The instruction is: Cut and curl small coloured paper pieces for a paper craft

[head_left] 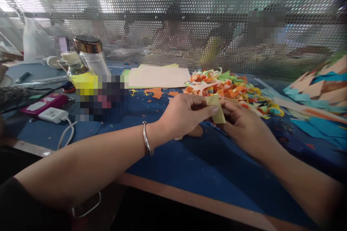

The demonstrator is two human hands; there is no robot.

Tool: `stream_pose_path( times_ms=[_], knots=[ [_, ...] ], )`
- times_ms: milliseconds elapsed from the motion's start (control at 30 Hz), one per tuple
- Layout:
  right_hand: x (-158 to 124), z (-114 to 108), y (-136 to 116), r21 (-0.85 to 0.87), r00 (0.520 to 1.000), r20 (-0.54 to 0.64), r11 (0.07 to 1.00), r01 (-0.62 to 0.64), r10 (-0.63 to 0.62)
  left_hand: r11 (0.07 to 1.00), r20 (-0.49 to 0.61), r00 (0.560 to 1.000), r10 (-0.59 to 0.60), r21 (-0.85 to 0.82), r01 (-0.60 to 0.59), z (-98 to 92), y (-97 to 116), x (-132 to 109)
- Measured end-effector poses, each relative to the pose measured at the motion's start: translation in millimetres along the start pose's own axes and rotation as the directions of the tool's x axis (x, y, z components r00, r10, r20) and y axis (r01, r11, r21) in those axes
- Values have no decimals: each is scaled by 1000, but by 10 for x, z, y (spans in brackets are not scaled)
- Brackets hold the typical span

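Both of my hands meet over the blue table mat (168, 158) and pinch one small folded piece of pale yellow-green paper (217, 110). My left hand (184, 115), with a silver bangle (147, 139) on the wrist, grips the paper's left edge between thumb and fingers. My right hand (241, 122) is closed on its right side and lower edge. A small tan object lies on the mat just under my left hand, mostly hidden.
A heap of coloured paper scraps (230, 88) lies just beyond my hands. Flat paper sheets (158, 75) sit behind, a glass jar (92, 56) and a white charger (52, 114) at left, cut blue and tan paper (317, 94) at right. A perforated metal screen (189, 18) closes the back.
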State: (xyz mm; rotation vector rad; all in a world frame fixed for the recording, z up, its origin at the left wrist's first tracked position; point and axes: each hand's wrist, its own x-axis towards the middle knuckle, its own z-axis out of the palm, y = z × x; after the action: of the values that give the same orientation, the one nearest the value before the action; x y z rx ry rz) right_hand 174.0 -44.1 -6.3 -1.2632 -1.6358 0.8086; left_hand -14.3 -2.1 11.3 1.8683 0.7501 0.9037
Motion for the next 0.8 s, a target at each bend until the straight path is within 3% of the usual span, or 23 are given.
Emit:
stream_pose_path(
  times_ms=[367, 800],
  knots=[
    [-2, 14, -34, 0, 1000, 11, 1000, 8, -8, 1000, -13, 1000, -3, 28, 4, -13, 21, -10],
    [-6, -22, -18, 63, 996, -7, 994, -91, 92, 1000, -14, 1000, 19, 14, -19, -1, 29, -22]
  ],
)
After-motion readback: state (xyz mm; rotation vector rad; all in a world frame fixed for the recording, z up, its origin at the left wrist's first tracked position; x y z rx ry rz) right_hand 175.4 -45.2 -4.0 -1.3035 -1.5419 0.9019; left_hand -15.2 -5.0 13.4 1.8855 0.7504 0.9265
